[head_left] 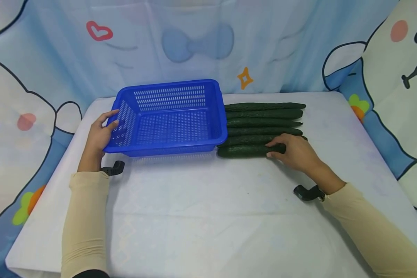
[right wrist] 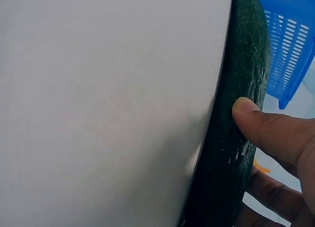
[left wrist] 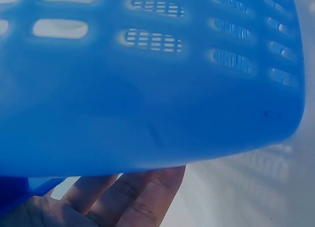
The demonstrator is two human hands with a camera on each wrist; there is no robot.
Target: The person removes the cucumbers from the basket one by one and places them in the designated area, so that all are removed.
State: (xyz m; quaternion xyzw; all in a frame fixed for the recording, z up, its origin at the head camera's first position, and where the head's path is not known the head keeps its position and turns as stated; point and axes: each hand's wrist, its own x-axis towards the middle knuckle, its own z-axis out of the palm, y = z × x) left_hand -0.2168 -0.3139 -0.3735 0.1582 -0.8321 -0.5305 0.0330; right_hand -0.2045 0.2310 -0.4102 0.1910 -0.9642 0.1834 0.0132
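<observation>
A blue plastic basket (head_left: 173,148) with slotted walls stands at the back left of the table, and no contents show inside it. My left hand (head_left: 100,135) grips its left end, thumb at the rim; in the left wrist view, fingers (left wrist: 147,200) reach past the edge of the basket wall (left wrist: 147,118). Several long dark green cucumbers (head_left: 264,114) lie side by side to the right of the basket. The right hand (head_left: 296,151) pinches the nearest cucumber (head_left: 241,151) near its right end. In the right wrist view the thumb (right wrist: 268,128) presses on that cucumber (right wrist: 246,54).
A white cloth covers the table (head_left: 201,216). Behind it hangs a light blue curtain (head_left: 264,38) with cartoon prints. Each wrist carries a small black camera, such as the right one (head_left: 307,193). The basket's right end adjoins the cucumbers' left ends.
</observation>
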